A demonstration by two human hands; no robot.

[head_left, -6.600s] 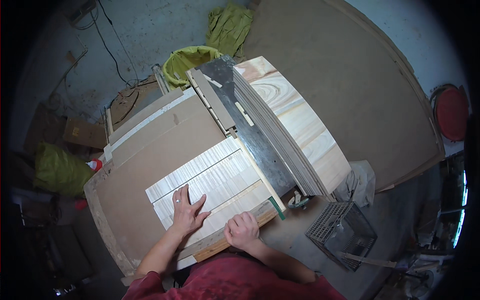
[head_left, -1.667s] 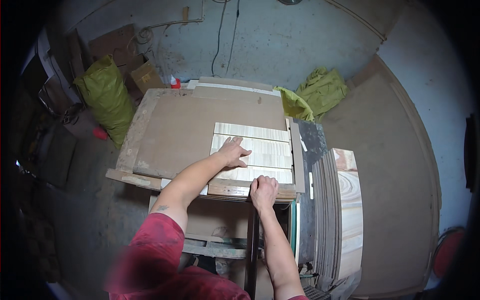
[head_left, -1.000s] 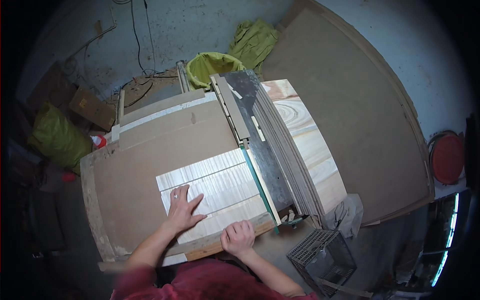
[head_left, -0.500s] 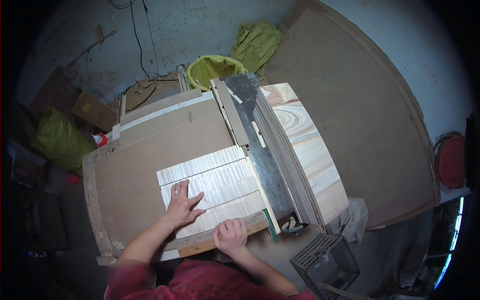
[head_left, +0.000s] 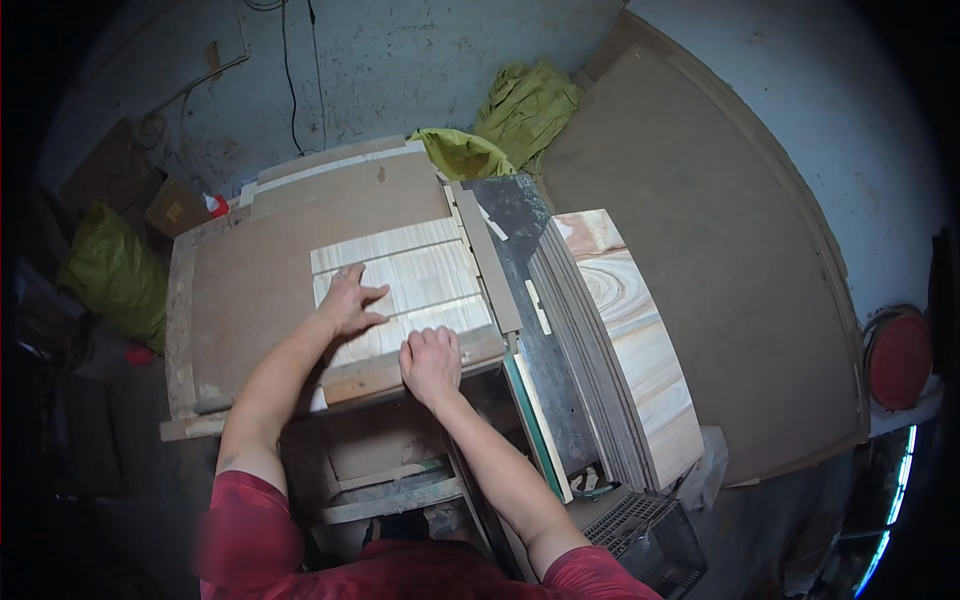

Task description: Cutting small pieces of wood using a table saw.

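Observation:
Pale wooden slats (head_left: 415,280) lie side by side, with dark gaps between them, on a large brown board (head_left: 240,280). My left hand (head_left: 352,302) rests on the slats near their left end, thumb and fingers spread. Along their near edge runs a thick wooden bar (head_left: 360,381). The curled fingers of my right hand (head_left: 432,362) grip this bar toward its right part. Right of the slats is a dark metal tabletop (head_left: 565,405), with a green-edged pale strip (head_left: 536,425) along its near left side.
Small wooden offcuts (head_left: 537,306) lie on the metal top. Beside it are a stack of thin boards (head_left: 600,370) and a wood-grained panel (head_left: 645,350). A black plastic crate (head_left: 655,545) stands low right. Large brown sheets (head_left: 710,260) lean at the wall. Yellow-green sacks (head_left: 525,110) stand behind.
The brown board, slats and bar have moved away from me along the metal top, with both hands moving along on them. A lower frame beneath now shows. The view has shifted slightly.

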